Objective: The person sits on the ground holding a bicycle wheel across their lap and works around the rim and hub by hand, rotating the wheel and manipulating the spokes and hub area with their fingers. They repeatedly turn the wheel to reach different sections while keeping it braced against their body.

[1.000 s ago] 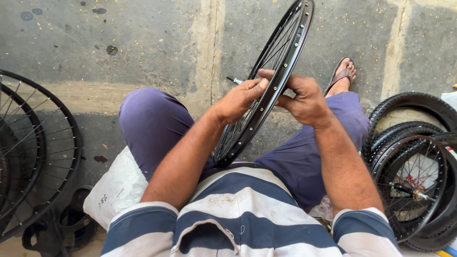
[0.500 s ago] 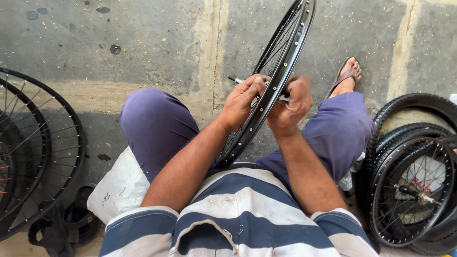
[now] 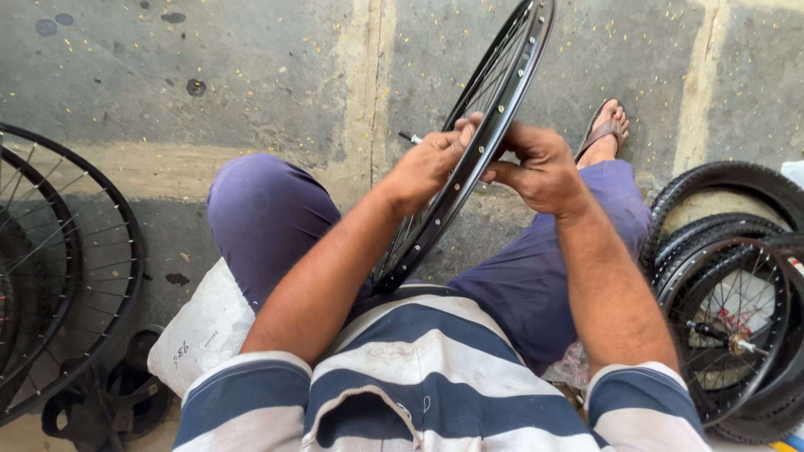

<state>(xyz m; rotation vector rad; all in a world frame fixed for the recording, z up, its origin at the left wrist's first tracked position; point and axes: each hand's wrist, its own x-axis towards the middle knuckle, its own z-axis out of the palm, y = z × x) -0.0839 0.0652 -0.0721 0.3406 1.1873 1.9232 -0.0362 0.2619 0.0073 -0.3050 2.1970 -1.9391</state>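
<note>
A black bicycle wheel rim [image 3: 512, 74] with thin spokes stands edge-on between my knees, tilted up and away from me. My left hand [image 3: 431, 163] grips the rim's left side, and a small metal tool tip [image 3: 410, 137] pokes out beside its fingers. My right hand [image 3: 543, 167] pinches the rim's right side at the same height, fingers curled against the metal. Both hands touch the rim just above my purple trousers [image 3: 268, 218]. The rim's lower end is hidden behind my striped shirt [image 3: 419, 368].
Spoked wheels [image 3: 59, 268] lean at the left. A stack of tyres and a spoked wheel [image 3: 737, 310] crowd the right edge. A white sack [image 3: 205, 331] lies by my left thigh. My sandalled foot [image 3: 605, 134] rests on the concrete floor [image 3: 209, 75].
My right hand has shifted along the rim, closing in toward the left hand and then easing out a little. The left hand has kept its hold on the rim.
</note>
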